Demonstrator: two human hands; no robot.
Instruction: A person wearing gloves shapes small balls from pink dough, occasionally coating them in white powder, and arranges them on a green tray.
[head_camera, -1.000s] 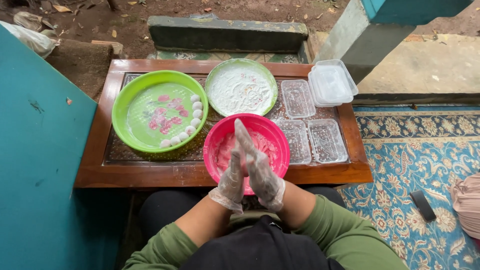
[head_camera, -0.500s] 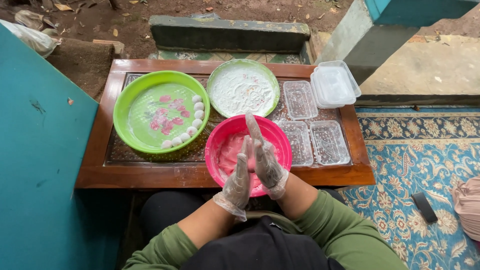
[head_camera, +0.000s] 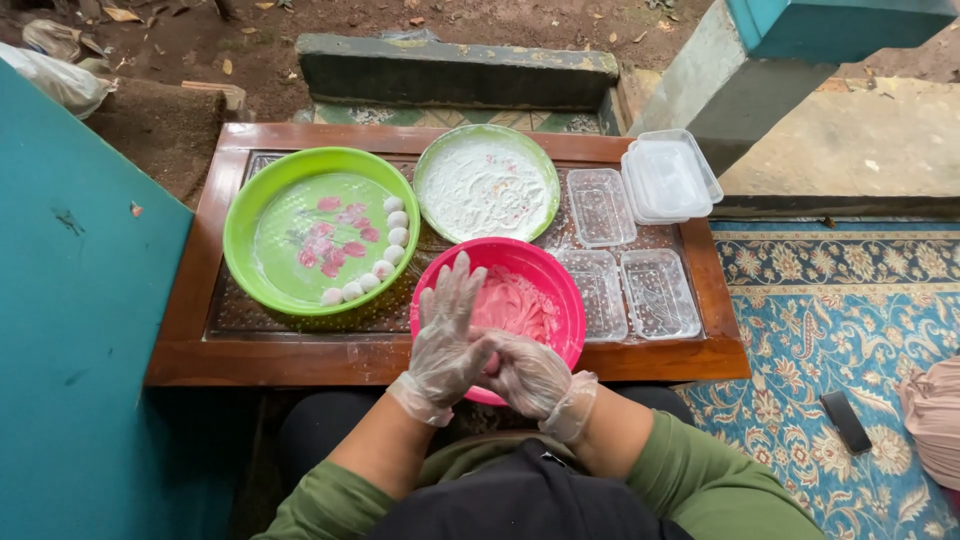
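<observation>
Since the earlier frame both gloved hands, left hand (head_camera: 447, 338) and right hand (head_camera: 528, 372), are sliding crosswise, pressing something unseen between the palms over the pink bowl's (head_camera: 556, 290) 6 o'clock rim; sticky pink dough (head_camera: 515, 305) is risking smearing.

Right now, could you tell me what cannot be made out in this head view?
- Whatever sits between the palms: left hand lies over right hand.
- Near rim of the pink bowl: behind both hands.
- Pink object: cut by the right edge.
- Contents of the clear trays: too faint to tell.
</observation>
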